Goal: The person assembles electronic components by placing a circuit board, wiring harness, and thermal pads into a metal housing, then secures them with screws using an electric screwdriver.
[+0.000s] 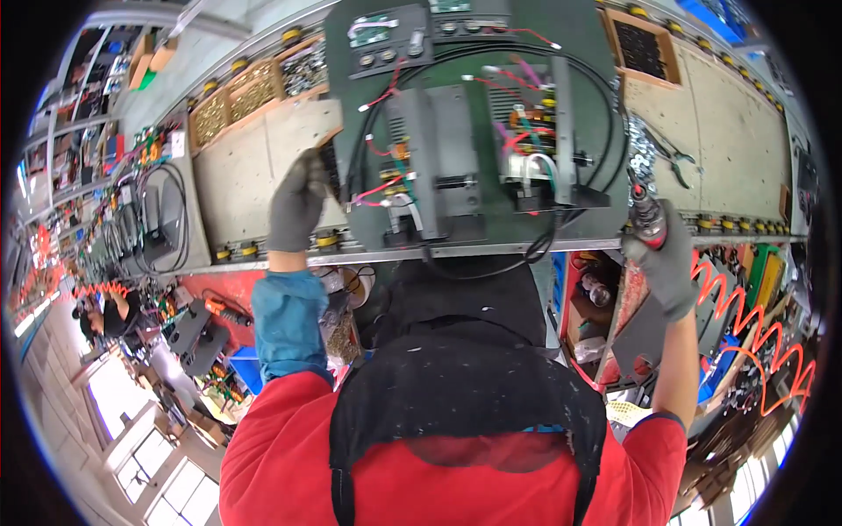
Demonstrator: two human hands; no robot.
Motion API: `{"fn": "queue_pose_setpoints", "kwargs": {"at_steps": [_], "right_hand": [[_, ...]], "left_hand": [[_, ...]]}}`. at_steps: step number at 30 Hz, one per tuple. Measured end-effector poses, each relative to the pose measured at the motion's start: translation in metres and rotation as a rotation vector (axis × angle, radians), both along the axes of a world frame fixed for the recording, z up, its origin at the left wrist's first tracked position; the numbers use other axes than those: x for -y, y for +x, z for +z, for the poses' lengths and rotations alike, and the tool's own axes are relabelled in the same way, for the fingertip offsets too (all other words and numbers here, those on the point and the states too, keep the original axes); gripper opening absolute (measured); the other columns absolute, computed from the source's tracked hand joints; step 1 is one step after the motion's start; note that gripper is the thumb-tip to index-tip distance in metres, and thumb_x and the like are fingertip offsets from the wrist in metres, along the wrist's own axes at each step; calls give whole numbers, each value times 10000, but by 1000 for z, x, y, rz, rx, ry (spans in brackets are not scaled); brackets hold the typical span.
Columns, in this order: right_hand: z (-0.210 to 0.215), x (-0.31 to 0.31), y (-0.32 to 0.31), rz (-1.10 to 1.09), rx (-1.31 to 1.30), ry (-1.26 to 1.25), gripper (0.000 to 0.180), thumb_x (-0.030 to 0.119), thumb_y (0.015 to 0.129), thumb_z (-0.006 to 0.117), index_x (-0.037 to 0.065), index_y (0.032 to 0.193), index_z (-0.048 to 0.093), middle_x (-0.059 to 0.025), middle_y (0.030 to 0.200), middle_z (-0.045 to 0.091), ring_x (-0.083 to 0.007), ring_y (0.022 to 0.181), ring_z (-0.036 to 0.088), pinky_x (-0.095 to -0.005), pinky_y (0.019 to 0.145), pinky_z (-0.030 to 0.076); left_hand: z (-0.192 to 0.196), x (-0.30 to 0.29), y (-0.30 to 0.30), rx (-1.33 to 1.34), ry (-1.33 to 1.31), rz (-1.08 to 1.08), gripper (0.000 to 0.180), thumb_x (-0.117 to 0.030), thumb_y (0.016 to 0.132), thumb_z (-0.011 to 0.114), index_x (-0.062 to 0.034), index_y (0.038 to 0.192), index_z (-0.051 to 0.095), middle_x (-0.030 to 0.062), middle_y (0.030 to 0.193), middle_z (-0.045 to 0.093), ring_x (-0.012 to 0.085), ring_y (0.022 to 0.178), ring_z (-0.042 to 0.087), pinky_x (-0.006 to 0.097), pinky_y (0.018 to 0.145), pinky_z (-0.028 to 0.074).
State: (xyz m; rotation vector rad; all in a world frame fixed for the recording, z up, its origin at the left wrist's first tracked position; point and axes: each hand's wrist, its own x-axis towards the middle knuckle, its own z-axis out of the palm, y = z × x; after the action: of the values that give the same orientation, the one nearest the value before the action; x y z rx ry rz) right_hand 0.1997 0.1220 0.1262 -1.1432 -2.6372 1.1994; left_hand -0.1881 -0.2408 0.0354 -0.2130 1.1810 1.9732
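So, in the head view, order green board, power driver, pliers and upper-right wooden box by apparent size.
Green board
Wooden box
Power driver and pliers: unsure; right hand hides part of the driver

No lettering, label, number or sign is legible here.
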Motion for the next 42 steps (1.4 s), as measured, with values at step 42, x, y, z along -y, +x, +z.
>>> {"fn": "queue_pose_setpoints", "kwargs": {"at_steps": [42], "right_hand": [[-122, 180, 33, -755, 220, -615, 710, 454, 679, 801, 96, 1230, 532, -211, 941, 679, -404, 951, 650, -435, 816, 479]], "left_hand": [[39, -317, 89, -2422, 15, -1315, 288, -68, 780, 613, -143, 1053, 670, 68, 947, 601, 293, 846, 625, 407, 707, 535]]}}
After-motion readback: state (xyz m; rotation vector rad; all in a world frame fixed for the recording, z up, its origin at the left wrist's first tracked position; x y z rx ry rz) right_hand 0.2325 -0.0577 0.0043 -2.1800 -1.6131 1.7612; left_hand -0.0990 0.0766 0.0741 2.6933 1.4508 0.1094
